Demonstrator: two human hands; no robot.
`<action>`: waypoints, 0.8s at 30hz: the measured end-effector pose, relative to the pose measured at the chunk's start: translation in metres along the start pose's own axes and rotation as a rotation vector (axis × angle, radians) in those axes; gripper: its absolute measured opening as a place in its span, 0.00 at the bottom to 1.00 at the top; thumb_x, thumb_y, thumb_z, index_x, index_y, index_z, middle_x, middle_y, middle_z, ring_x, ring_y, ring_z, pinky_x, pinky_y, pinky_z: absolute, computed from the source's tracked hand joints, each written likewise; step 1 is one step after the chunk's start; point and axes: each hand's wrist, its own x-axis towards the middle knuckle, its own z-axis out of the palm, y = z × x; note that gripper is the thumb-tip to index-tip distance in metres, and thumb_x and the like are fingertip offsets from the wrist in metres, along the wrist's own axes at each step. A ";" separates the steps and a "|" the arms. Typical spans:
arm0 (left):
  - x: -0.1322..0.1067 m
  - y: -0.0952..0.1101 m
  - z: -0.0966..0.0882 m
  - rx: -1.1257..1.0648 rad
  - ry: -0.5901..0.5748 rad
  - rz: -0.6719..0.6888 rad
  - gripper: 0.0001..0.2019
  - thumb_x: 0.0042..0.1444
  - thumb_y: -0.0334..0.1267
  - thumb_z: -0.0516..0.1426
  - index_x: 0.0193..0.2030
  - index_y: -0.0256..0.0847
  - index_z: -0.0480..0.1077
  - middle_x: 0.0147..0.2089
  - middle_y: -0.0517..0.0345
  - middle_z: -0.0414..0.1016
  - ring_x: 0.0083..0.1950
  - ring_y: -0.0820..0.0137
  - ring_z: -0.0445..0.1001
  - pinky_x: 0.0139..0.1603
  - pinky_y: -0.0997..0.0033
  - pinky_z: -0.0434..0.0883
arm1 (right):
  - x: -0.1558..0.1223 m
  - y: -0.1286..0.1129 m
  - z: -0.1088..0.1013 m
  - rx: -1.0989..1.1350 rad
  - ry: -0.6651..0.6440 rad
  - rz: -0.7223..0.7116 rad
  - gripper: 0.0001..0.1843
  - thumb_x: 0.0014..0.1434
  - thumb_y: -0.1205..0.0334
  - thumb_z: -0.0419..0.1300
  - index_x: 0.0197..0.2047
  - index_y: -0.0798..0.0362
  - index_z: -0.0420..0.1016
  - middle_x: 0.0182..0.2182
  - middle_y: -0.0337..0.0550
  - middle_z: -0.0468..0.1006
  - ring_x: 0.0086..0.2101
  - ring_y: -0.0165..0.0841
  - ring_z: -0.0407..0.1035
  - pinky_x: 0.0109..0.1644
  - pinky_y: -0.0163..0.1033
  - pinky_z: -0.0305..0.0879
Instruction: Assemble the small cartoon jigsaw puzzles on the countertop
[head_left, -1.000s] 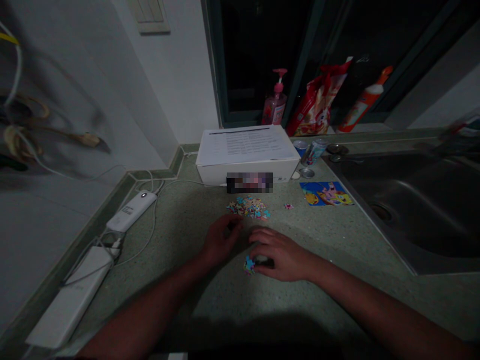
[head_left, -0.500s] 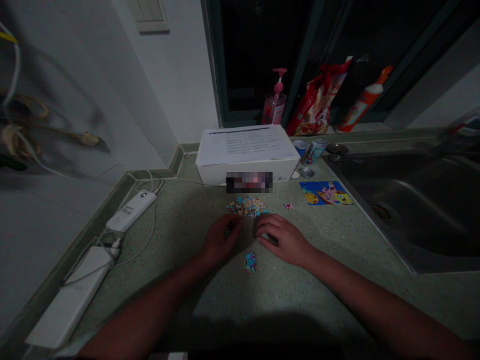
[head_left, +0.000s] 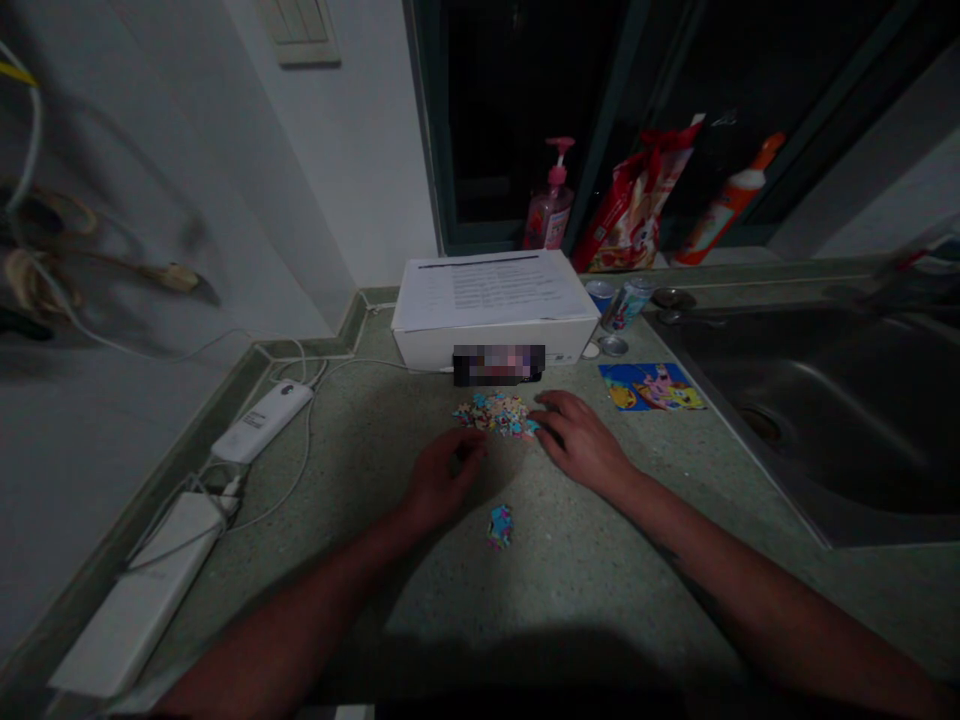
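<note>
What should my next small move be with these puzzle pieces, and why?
Probably pick one piece from the jigsaw pile with your right hand, since its fingertips are right at the pile's edge and the picture card lies close by.

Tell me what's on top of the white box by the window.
A printed sheet of paper lies flat on the white box, covering nearly all its top. The box's surface under the sheet is hidden, and so is anything inside the box.

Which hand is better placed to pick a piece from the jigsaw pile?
Probably your right hand: its fingers reach the edge of the pile of jigsaw pieces, while your left hand sits just short of it.
</note>
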 end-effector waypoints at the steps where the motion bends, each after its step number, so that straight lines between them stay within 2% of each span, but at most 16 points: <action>1: 0.000 0.000 0.000 0.002 -0.001 -0.004 0.12 0.62 0.41 0.58 0.48 0.41 0.78 0.43 0.53 0.85 0.41 0.65 0.81 0.46 0.65 0.78 | 0.000 0.000 0.000 0.003 0.001 0.002 0.16 0.67 0.65 0.59 0.55 0.54 0.81 0.57 0.58 0.76 0.59 0.51 0.69 0.65 0.62 0.69; 5: 0.000 0.000 0.000 -0.002 0.004 -0.004 0.11 0.63 0.41 0.59 0.48 0.41 0.78 0.43 0.54 0.85 0.41 0.66 0.81 0.46 0.65 0.78 | 0.002 0.002 0.001 0.030 0.012 0.009 0.16 0.65 0.65 0.61 0.54 0.53 0.80 0.58 0.58 0.75 0.61 0.53 0.68 0.65 0.65 0.68; 10: 0.000 0.001 0.000 0.002 -0.002 -0.001 0.10 0.63 0.40 0.59 0.47 0.41 0.78 0.43 0.54 0.84 0.41 0.65 0.81 0.45 0.65 0.78 | 0.004 0.004 0.001 0.075 0.007 0.046 0.12 0.62 0.65 0.63 0.49 0.53 0.79 0.60 0.59 0.73 0.65 0.55 0.63 0.68 0.68 0.65; 13: -0.001 0.002 -0.001 0.007 -0.008 0.011 0.10 0.63 0.40 0.59 0.48 0.41 0.78 0.43 0.53 0.84 0.41 0.65 0.81 0.46 0.65 0.79 | 0.004 0.003 0.000 0.098 0.024 0.065 0.10 0.60 0.65 0.63 0.46 0.52 0.78 0.60 0.58 0.74 0.65 0.54 0.63 0.68 0.68 0.63; 18: -0.001 0.001 -0.001 0.007 -0.011 0.003 0.10 0.63 0.39 0.59 0.48 0.41 0.78 0.43 0.53 0.84 0.42 0.65 0.81 0.46 0.65 0.78 | 0.006 -0.002 -0.006 0.146 0.034 0.075 0.07 0.60 0.67 0.63 0.43 0.51 0.77 0.53 0.54 0.79 0.56 0.48 0.72 0.63 0.60 0.68; 21: -0.001 -0.001 -0.001 0.018 -0.027 0.010 0.11 0.63 0.39 0.58 0.48 0.41 0.78 0.43 0.53 0.83 0.41 0.66 0.80 0.46 0.65 0.78 | 0.005 -0.005 -0.011 0.189 0.013 0.092 0.03 0.62 0.66 0.62 0.39 0.49 0.76 0.43 0.47 0.82 0.47 0.44 0.76 0.56 0.54 0.71; 24: -0.002 -0.001 -0.001 0.050 -0.036 0.028 0.11 0.64 0.39 0.58 0.48 0.41 0.78 0.42 0.54 0.83 0.41 0.66 0.79 0.46 0.65 0.77 | 0.002 -0.009 -0.013 0.219 -0.030 0.122 0.03 0.65 0.64 0.62 0.37 0.49 0.77 0.36 0.43 0.82 0.41 0.41 0.76 0.48 0.49 0.71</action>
